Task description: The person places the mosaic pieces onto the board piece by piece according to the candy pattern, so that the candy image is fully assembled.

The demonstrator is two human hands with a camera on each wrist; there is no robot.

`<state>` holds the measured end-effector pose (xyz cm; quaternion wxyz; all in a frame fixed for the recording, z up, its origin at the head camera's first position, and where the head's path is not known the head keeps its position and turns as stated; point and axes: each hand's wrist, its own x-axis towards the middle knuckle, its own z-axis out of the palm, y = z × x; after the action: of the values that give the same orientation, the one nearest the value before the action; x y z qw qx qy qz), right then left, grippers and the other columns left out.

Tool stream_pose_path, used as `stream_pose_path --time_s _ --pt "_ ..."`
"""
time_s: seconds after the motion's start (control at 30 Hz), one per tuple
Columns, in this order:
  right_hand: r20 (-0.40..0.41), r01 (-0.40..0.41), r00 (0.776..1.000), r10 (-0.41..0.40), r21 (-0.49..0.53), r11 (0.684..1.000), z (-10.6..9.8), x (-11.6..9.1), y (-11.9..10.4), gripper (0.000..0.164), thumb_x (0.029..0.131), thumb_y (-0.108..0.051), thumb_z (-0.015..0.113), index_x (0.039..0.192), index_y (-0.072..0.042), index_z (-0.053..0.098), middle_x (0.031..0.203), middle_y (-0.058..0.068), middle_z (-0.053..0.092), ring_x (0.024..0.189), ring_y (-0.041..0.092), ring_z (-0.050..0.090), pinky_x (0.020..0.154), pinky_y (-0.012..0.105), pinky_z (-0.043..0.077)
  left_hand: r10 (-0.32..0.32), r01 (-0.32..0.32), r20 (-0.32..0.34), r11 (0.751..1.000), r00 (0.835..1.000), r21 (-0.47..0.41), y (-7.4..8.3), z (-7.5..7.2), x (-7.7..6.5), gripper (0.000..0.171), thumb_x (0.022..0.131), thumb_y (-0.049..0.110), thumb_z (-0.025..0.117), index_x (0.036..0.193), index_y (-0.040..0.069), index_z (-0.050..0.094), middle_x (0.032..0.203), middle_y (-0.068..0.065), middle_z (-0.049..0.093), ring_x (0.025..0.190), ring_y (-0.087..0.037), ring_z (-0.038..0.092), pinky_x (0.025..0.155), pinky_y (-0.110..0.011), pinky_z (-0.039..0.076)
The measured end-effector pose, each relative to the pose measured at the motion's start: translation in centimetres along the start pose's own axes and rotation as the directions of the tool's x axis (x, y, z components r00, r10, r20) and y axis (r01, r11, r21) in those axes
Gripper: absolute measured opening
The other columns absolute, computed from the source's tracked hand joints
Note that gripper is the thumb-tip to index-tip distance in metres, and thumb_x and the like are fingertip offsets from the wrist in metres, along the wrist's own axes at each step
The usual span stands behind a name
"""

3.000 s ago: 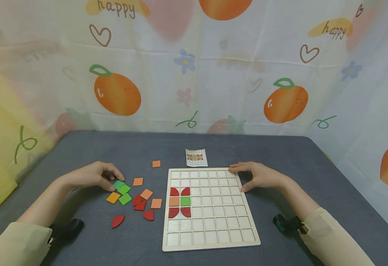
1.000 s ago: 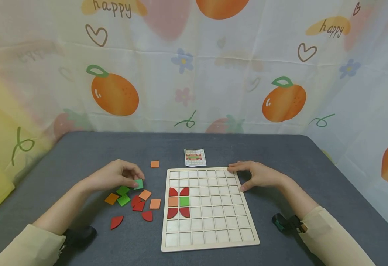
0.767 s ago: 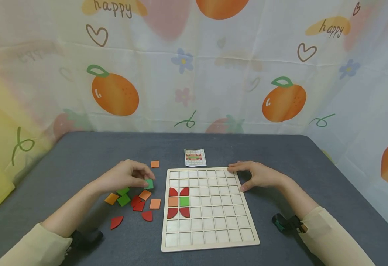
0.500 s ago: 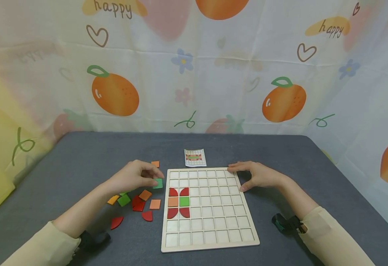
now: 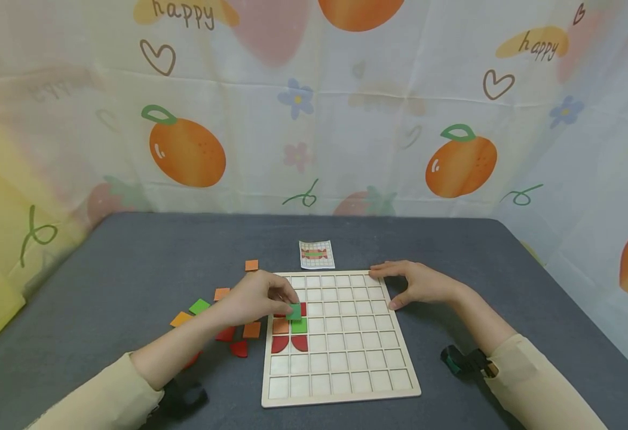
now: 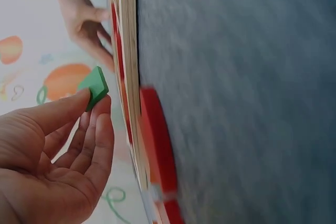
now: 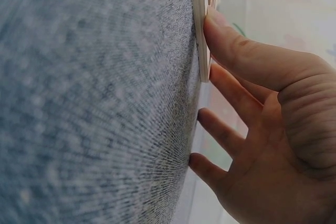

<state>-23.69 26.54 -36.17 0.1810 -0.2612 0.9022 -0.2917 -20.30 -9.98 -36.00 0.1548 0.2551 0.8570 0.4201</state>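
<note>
My left hand (image 5: 262, 297) pinches a small green square tile (image 5: 294, 312) between thumb and fingertips. It is over the left part of the pale wooden grid board (image 5: 357, 397). In the left wrist view, the green tile (image 6: 94, 86) is tilted and clear of the board. In the board's left columns lie a light orange square (image 5: 280, 326), a green square (image 5: 299, 325) and red quarter-round tiles (image 5: 300, 343), the upper ones partly hidden by my hand. My right hand (image 5: 423, 283) rests at the board's far right corner, its thumb (image 7: 236, 45) against the edge and its fingers spread.
Loose tiles lie left of the board, partly under my left forearm: orange squares (image 5: 251, 329), a green square (image 5: 199, 307), a yellow-orange square (image 5: 181, 319) and red pieces (image 5: 239, 349). A small printed pattern card (image 5: 316, 255) lies behind the board on the dark table (image 5: 453, 251).
My left hand has picked the green tile out of the loose pile and carried it right, over the board's left columns. The right hand has stayed at the board's corner.
</note>
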Motion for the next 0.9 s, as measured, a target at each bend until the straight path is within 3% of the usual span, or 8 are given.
stream_pose_path --time_s 0.27,0.5,0.9 --pt "-0.003 0.003 1.0 -0.003 -0.002 1.0 0.0 0.0 0.3 0.077 0.075 -0.031 0.084 0.144 -0.014 0.052 0.155 0.01 0.044 0.152 0.043 0.019 0.116 0.069 0.017 0.036 -0.037 -0.023 0.999 0.999 -0.025 0.9 2.3 1.0 0.005 0.085 0.01 0.076 0.09 0.011 0.075 0.084 -0.003 0.075 0.074 -0.006 0.064 0.069 -0.023 0.051" --pt "-0.003 0.014 1.0 -0.014 -0.018 1.0 0.0 0.1 0.3 0.077 0.076 -0.032 0.083 0.144 -0.013 0.052 0.155 0.01 0.044 0.152 0.044 0.02 0.116 0.069 0.018 0.04 -0.041 -0.03 0.998 0.999 -0.039 1.1 3.4 1.5 0.005 0.083 0.01 0.077 0.088 0.009 0.075 0.081 -0.006 0.074 0.071 -0.007 0.06 0.069 -0.023 0.05" --pt "-0.004 0.012 1.0 -0.012 -0.016 1.0 0.1 0.1 0.3 0.077 0.076 -0.031 0.083 0.144 -0.013 0.052 0.156 0.01 0.044 0.152 0.044 0.019 0.116 0.07 0.016 0.041 -0.038 -0.039 0.998 0.998 0.056 1.1 4.3 1.4 0.004 0.083 0.014 0.078 0.087 0.012 0.076 0.08 0.002 0.075 0.068 -0.006 0.06 0.063 -0.022 0.048"
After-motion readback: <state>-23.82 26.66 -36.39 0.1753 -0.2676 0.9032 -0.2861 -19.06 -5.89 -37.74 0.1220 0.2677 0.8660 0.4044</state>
